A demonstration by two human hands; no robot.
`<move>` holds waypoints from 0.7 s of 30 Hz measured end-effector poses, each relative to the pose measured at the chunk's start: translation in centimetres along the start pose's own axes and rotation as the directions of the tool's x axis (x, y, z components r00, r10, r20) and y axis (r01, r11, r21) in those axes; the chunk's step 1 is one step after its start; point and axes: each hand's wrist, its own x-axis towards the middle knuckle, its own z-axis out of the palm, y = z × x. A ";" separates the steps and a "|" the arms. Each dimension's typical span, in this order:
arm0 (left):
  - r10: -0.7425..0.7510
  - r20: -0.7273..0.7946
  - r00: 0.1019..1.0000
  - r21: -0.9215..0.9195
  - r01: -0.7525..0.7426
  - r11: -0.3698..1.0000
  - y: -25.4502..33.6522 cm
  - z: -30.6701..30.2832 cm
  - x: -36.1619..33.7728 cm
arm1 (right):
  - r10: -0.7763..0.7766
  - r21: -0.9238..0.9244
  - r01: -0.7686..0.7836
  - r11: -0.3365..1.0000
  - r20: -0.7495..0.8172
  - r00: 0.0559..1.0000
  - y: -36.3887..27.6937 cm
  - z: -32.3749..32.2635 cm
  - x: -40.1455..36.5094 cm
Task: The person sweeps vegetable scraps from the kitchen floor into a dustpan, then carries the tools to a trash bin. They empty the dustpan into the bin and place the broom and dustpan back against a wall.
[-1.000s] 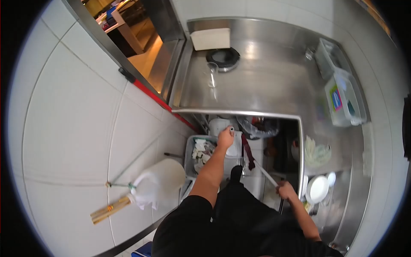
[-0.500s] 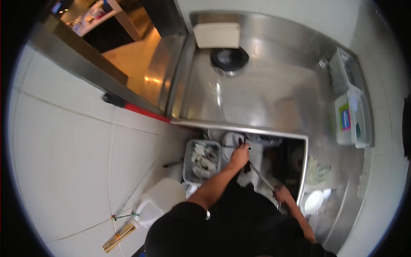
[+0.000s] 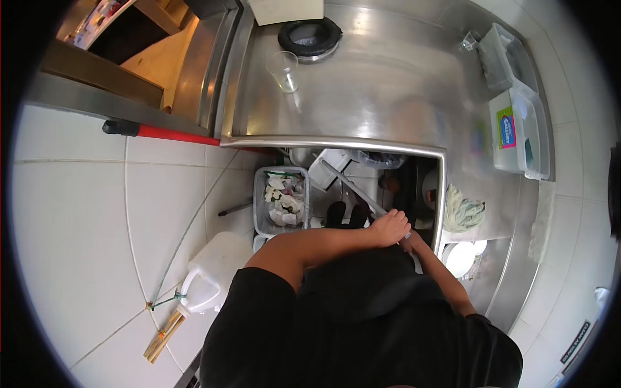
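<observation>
A grey pole slants from the floor area up toward my body. Close to my waist, my left hand is closed around its near part. Just beside and below it, my right hand grips the same pole, partly hidden by the left. The pole's far end overlaps a white, box-like piece on the floor near the counter's front edge. My dark shoes show on the tiles beneath the pole. Left of them stands a grey bin holding crumpled white paper and scraps.
A steel counter surrounds the floor opening; a clear glass and a black-rimmed ring opening are on it. To the right are plastic tubs, a cloth and white plates. A white jug hangs at left.
My left hand has moved from the pole's upper end, by the bin, down and right to beside my right hand. The pole now points away to the upper left, and the view has shifted.
</observation>
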 end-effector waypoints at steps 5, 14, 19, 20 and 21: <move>0.062 -0.053 0.997 -0.037 -0.064 0.997 4.9 -2.8 3.4 | 0.094 0.128 -0.090 0.988 -0.028 0.995 1.9 2.1 -1.1; 0.032 -0.143 0.989 -0.165 -0.056 0.985 17.1 -9.4 12.2 | 0.342 0.383 -0.327 0.864 0.031 0.939 0.8 1.4 -3.9; 0.005 -0.170 0.985 -0.041 -0.013 0.999 17.1 -10.4 15.1 | 0.355 0.416 -0.329 0.848 0.017 0.935 0.9 1.4 -3.5; -0.042 -0.176 0.983 0.000 0.043 0.999 16.3 -9.6 16.2 | 0.354 0.426 -0.327 0.844 0.016 0.935 0.9 1.0 -3.0; -0.059 -0.189 0.980 0.070 0.073 0.995 15.1 -9.0 16.9 | 0.356 0.433 -0.325 0.840 0.011 0.934 0.9 1.0 -2.8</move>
